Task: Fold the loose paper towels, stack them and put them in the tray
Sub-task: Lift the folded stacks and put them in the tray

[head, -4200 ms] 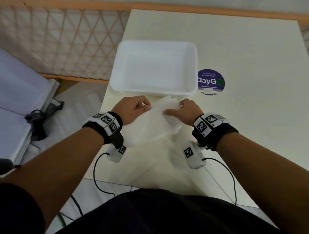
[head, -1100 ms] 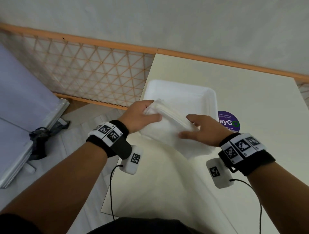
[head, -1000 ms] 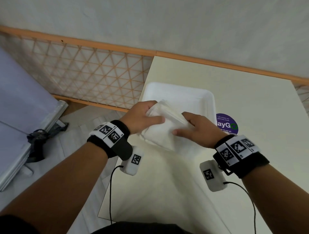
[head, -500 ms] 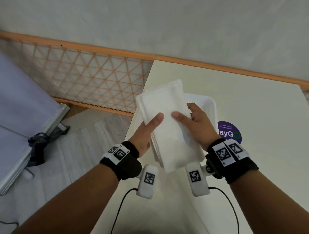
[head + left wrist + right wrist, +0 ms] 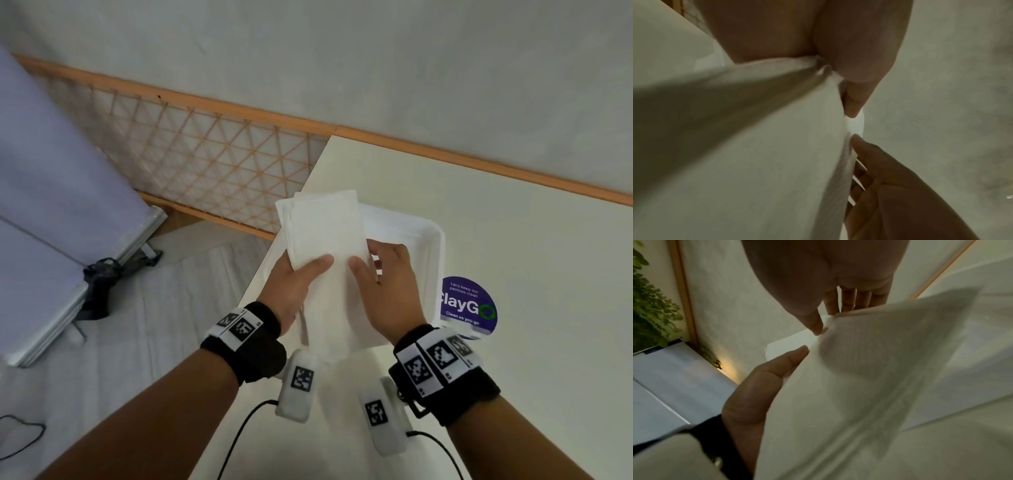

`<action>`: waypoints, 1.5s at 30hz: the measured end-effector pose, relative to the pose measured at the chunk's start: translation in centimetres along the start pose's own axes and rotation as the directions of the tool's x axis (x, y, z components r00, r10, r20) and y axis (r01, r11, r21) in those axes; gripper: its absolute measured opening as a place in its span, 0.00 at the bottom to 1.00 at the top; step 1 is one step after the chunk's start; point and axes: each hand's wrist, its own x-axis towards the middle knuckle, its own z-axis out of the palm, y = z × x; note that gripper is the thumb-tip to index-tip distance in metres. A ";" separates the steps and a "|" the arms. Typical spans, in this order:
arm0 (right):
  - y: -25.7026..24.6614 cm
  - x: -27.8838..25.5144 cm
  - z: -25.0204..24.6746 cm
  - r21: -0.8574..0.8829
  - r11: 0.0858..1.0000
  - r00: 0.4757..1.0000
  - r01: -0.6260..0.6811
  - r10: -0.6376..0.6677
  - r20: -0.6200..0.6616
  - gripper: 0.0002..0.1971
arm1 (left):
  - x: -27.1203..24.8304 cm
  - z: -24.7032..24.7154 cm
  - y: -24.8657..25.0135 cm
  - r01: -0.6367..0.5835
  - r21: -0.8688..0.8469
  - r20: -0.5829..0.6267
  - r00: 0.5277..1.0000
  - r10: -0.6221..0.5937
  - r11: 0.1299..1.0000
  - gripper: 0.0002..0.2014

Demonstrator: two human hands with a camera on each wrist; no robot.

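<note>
Here you hold the stack of folded paper towels lifted off the desk, tilted up on end over the near left part of the white tray. Your left hand grips the stack's left edge, the thumb laid across its front face and the fingers hidden behind it. Your right hand grips the right edge the same way, thumb on the front, the fingers curled round behind the paper. Both thumb tips lie near each other at the middle of the top sheet. The stack's far end rises past the tray's far rim; its near end hangs down between your wrists. The layers are slightly out of line at the top corner. The tray stands at the desk's left side, just beside a round purple sticker. A wooden lattice panel stands beyond the desk's left edge.
</note>
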 end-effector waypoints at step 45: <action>-0.8 11.4 4.9 0.126 0.886 0.889 -0.447 0.425 0.170 0.14 | 6.5 -12.8 2.8 0.018 0.091 -0.117 0.993 -0.007 0.996 0.14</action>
